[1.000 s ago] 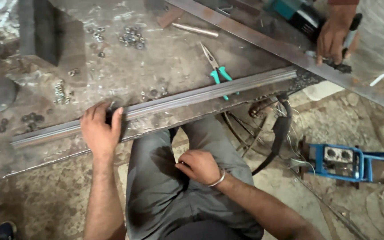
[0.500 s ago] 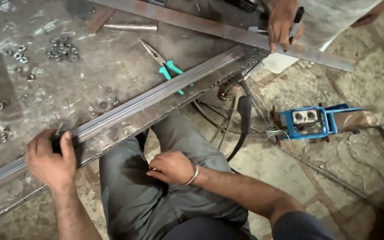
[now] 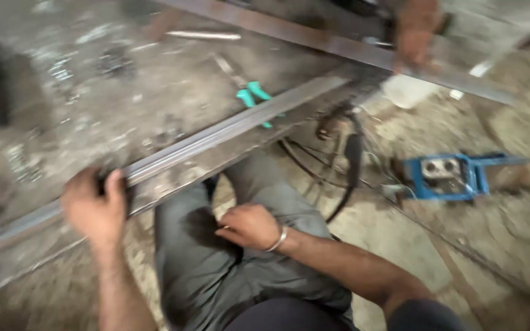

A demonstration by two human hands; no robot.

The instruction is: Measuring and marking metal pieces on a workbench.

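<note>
Head view, blurred: left hand (image 3: 93, 205) clamped on long steel bar (image 3: 228, 125) lying across metal plate (image 3: 81, 79). Right hand (image 3: 249, 225) resting on thigh, fingers loosely curled, probably empty. Steadying step; next move calls for firm grip. Green-handled pliers (image 3: 254, 98) beside bar.

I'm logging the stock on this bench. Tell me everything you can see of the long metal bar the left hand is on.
The long metal bar looks like dull grey steel, a narrow strip with a lengthwise ridge or groove. It lies flat on the worn, stained workbench, running diagonally from lower left to upper right. The left hand grips over it near its lower end. Green-handled pliers lie right beside its far edge; motion blur hides whether they touch. Its surface detail is blurred too.
</note>
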